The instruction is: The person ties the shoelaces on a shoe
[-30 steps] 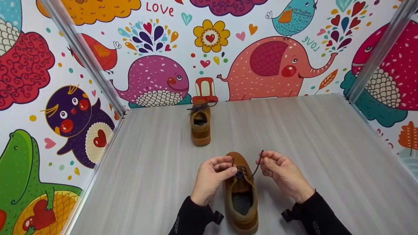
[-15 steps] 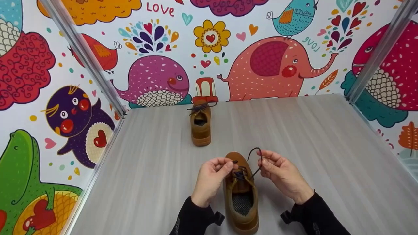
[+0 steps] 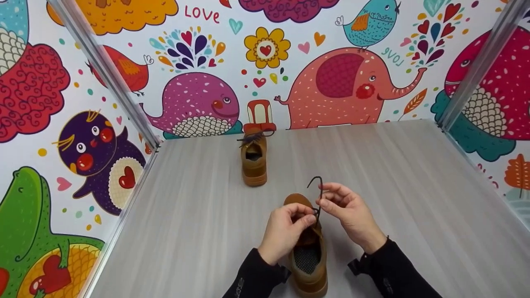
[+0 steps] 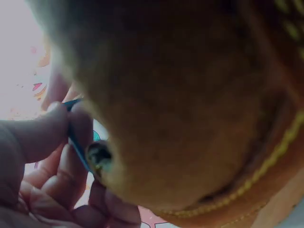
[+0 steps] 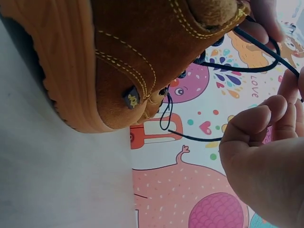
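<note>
The lacing of the near shoe (image 3: pixel 313 274) looks partly done. That shoe stands upright on the grey table (image 3: pixel 186 211), directly below the two hands, with its heel toward the person and its toe just beyond the left fingers.

The left hand (image 3: pixel 283 234) pinches a dark strand between thumb and fingers, right over the eyelets. The right hand (image 3: pixel 352 217), just beside it, grasps the lace (image 3: pixel 321 190) at the fingertips, and a free end curls up above that pinch and bends over. From the right wrist, strands run between the eyelets and the fingers, so threading appears finished.

What seems left is the fastening: around the grip there is no finished knot or bow to be seen. The strands come close together between the hands and may be crossing, but the left fingers hide the spot, so I cannot tell whether a first loop is made.

Well apart from the grip, beyond the toe, the other shoe (image 3: pixel 254 169) stands untouched. Its lace (image 3: pixel 251 139) sticks out to both sides, with a loop on the right, which suggests a tied bow, though it is too small to be sure.
</note>
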Demonstrator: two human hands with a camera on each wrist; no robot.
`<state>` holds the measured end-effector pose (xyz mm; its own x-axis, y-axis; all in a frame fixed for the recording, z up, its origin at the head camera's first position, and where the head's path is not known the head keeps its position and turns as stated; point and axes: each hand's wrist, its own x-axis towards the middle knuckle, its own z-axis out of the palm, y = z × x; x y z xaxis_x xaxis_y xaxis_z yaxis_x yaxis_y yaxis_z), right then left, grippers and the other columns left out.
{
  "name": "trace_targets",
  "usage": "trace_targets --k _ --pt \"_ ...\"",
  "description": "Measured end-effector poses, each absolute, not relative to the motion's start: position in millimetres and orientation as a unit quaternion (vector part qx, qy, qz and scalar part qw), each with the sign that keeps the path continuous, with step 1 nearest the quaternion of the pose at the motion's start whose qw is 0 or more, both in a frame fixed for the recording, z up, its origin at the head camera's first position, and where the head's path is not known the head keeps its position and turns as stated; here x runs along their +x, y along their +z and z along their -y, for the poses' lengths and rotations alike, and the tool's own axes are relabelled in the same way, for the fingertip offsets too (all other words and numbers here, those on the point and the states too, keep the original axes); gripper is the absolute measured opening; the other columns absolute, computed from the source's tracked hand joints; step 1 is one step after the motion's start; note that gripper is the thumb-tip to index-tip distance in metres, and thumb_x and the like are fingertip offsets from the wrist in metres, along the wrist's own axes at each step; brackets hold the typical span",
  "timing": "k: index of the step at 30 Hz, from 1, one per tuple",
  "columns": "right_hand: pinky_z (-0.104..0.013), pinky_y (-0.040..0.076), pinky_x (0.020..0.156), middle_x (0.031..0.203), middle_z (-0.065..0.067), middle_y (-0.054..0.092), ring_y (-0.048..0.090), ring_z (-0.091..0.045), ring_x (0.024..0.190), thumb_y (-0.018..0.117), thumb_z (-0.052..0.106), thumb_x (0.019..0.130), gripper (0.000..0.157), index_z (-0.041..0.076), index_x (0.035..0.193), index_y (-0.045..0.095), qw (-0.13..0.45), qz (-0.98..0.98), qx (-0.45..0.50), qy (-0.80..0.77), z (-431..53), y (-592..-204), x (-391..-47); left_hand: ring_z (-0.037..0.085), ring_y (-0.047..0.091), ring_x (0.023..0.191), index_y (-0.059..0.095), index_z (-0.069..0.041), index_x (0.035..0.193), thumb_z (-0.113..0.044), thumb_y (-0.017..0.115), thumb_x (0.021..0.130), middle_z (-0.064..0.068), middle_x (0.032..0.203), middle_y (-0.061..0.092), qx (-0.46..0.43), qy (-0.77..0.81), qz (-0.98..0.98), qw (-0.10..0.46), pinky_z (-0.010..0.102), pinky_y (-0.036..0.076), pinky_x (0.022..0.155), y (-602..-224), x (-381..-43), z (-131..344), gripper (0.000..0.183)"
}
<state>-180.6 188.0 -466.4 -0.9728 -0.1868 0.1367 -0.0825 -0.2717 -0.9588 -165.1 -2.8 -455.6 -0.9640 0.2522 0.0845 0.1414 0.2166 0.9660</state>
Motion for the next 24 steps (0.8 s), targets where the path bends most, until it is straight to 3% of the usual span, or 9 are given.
trace_targets --k 9,14,18,24 --pt "-0.030 0.049 0.080 0.094 -0.009 0.065 0.060 -0.028 0.093 0.064 0.000 0.088 0.042 -0.008 0.126 0.048 0.031 -0.605 -0.144 -0.782 -180 -465 -186 0.007 0.061 0.073 0.071 -0.020 0.090 -0.028 0.072 0.084 -0.009 0.079 0.067 0.131 0.593 -0.793 0.034 0.023 0.049 0.065 -456 -164 6 0.010" --pt "-0.028 0.050 0.074 0.099 -0.010 0.066 0.061 -0.019 0.088 0.062 0.000 0.090 0.031 -0.003 0.120 0.059 -0.018 -0.673 -0.242 -0.699 -170 -459 -189 0.006 0.061 0.071 0.071 -0.020 0.087 -0.032 0.072 0.084 -0.010 0.078 0.067 0.134 0.589 -0.796 0.020 0.023 0.049 0.063 -458 -164 7 0.013" --pt "-0.029 0.049 0.079 0.108 -0.011 0.066 0.061 -0.021 0.096 0.055 0.001 0.094 0.024 0.002 0.116 0.065 -0.052 -0.724 -0.318 -0.610 -161 -447 -188 0.006 0.061 0.071 0.071 -0.020 0.087 -0.034 0.071 0.085 -0.010 0.078 0.067 0.137 0.589 -0.796 0.016 0.023 0.049 0.063 -462 -165 8 0.014" --pt "-0.030 0.045 0.092 0.119 -0.013 0.063 0.057 -0.024 0.112 0.038 0.013 0.103 0.031 0.005 0.126 0.059 -0.013 -0.716 -0.276 -0.641 -172 -462 -198 0.009 0.062 0.076 0.071 -0.016 0.093 -0.026 0.070 0.087 -0.006 0.082 0.068 0.135 0.617 -0.775 0.037 0.023 0.049 0.066 -465 -167 11 0.012"
